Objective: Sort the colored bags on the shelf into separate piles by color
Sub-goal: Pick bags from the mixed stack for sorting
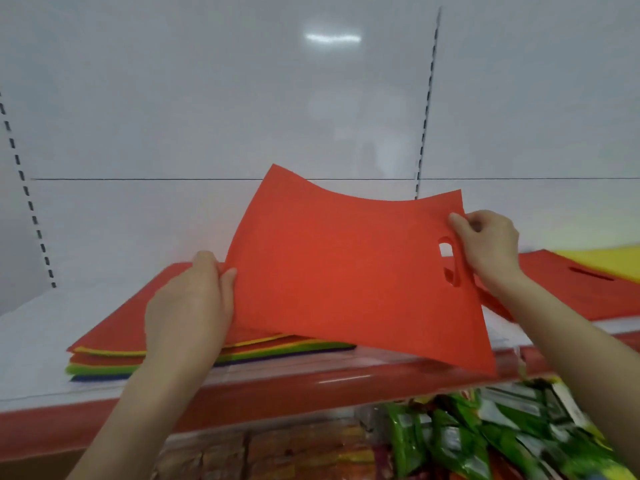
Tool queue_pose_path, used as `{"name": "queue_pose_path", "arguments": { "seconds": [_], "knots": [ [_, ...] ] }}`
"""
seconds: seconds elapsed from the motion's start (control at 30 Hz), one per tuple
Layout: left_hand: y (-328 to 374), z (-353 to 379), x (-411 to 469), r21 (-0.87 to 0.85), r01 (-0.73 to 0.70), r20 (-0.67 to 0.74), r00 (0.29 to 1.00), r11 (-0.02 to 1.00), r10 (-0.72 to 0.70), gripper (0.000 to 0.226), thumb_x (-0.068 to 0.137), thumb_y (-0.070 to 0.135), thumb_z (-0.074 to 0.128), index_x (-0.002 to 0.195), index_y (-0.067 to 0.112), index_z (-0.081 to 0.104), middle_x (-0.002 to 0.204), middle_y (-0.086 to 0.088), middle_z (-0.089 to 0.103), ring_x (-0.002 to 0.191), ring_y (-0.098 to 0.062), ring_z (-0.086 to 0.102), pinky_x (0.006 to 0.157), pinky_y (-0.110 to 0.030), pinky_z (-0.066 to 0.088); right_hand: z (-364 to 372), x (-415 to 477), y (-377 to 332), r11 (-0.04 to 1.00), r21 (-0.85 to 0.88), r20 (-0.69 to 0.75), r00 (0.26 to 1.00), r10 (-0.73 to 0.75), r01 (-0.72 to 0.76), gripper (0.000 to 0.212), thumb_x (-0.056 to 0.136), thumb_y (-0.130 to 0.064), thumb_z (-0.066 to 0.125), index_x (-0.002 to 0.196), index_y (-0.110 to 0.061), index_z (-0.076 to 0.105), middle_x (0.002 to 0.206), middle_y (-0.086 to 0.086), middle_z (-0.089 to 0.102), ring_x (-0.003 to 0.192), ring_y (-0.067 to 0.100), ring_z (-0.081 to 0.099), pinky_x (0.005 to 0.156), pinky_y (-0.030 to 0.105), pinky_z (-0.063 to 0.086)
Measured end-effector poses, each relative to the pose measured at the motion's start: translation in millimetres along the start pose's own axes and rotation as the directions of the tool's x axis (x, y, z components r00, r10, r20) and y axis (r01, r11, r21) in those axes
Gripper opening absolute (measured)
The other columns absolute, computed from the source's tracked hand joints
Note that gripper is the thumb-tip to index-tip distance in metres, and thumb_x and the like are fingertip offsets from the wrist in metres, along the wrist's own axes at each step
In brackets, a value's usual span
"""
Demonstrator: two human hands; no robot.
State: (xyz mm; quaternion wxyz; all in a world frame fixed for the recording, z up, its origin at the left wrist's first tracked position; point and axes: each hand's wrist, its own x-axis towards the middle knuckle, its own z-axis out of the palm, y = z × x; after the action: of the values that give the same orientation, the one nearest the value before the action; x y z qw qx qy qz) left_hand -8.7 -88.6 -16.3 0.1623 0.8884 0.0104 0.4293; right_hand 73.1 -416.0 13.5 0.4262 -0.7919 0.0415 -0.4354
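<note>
Flat red felt bag [346, 271] with cut-out handle, bending in air, left hand [190, 303] and right hand [488, 244] each pinching one edge, above mixed-colour bag pile [114, 358] on white shelf [34, 341]

I see a white shelf [52, 341]. A mixed stack [104, 358] lies left. Red bag [571, 289] and yellow bag [606, 261] lie right.

Retail shop aisle, white metal gondola shelf [41, 327] with red front edge strip [277, 393], glossy white back panel [207, 98] with slotted uprights [427, 105], packaged goods in green wrappers [460, 441] on tier below, stacked coloured bags [104, 358] on display.
</note>
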Motion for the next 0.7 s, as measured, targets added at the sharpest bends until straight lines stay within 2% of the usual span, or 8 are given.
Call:
{"name": "queue_pose_path", "arguments": {
  "seconds": [0.07,0.2,0.27,0.4,0.53,0.63,0.7],
  "knots": [
    [32,12,-2,-0.029,-0.023,0.038,0.999,0.999,0.024,0.022,0.095,0.029,0.046,0.084,0.01,0.046,0.056,0.002,0.037,0.058,-0.032,0.048,0.053,-0.031,0.028,-35,8,20,0.997,-0.076,-0.05,0.999,-0.013,0.01,0.032,0.093,-0.027,0.056,0.09,0.002,0.066,0.081,0.011,0.06,0.079,0.023,0.053,0.068,0.026,0.032],
    [101,41,-14,-0.141,-0.07,0.054,0.995,0.988,0.078,0.022,0.095,0.03,0.045,0.083,0.012,0.041,0.072,-0.015,0.059,0.074,-0.04,0.058,0.059,-0.035,0.03,-107,25,67,0.981,-0.192,-0.11,0.993,-0.038,0.017,0.033,0.093,-0.026,0.056,0.092,0.005,0.066,0.09,0.02,0.066,0.087,0.032,0.058,0.068,0.029,0.031],
    [140,56,-23,-0.165,-0.093,0.07,0.992,0.982,0.106,0.021,0.096,0.031,0.043,0.084,0.014,0.039,0.079,-0.016,0.062,0.078,-0.039,0.059,0.06,-0.034,0.029,-143,34,92,0.971,-0.237,-0.143,0.989,-0.041,0.006,0.033,0.093,-0.026,0.056,0.091,0.006,0.066,0.091,0.023,0.066,0.088,0.034,0.058,0.066,0.028,0.028],
    [209,85,-39,-0.22,-0.086,0.133,0.984,0.972,0.117,0.026,0.096,0.033,0.042,0.09,0.009,0.048,0.081,-0.015,0.063,0.079,-0.036,0.059,0.06,-0.033,0.032,-208,51,136,0.961,-0.276,-0.172,0.985,-0.017,-0.032,0.031,0.093,-0.027,0.055,0.087,0.003,0.065,0.084,0.018,0.064,0.08,0.031,0.056,0.066,0.03,0.031],
    [259,106,-48,-0.191,-0.077,0.2,0.973,0.979,0.115,0.026,0.098,0.037,0.036,0.093,0.012,0.045,0.074,-0.005,0.055,0.079,-0.032,0.057,0.061,-0.032,0.031,-243,68,170,0.947,-0.317,-0.18,0.984,-0.014,-0.044,0.03,0.094,-0.027,0.054,0.086,0.001,0.063,0.08,0.012,0.059,0.078,0.024,0.051,0.067,0.029,0.03],
    [282,118,-49,-0.179,-0.088,0.194,0.973,0.98,0.123,0.027,0.098,0.036,0.036,0.096,0.011,0.047,0.07,-0.002,0.049,0.068,-0.028,0.048,0.061,-0.031,0.03,-253,82,192,0.949,-0.309,-0.182,0.983,0.007,-0.064,0.03,0.094,-0.027,0.054,0.09,0.001,0.063,0.081,0.009,0.057,0.079,0.023,0.052,0.067,0.028,0.031],
    [292,126,-48,-0.22,-0.076,0.164,0.98,0.973,0.114,0.027,0.097,0.033,0.039,0.097,0.008,0.05,0.069,-0.005,0.053,0.066,-0.03,0.049,0.061,-0.031,0.03,-252,91,205,0.947,-0.316,-0.18,0.984,0.004,-0.062,0.03,0.094,-0.027,0.053,0.092,0.001,0.063,0.08,0.008,0.057,0.078,0.022,0.051,0.063,0.026,0.026]
  ]
}}
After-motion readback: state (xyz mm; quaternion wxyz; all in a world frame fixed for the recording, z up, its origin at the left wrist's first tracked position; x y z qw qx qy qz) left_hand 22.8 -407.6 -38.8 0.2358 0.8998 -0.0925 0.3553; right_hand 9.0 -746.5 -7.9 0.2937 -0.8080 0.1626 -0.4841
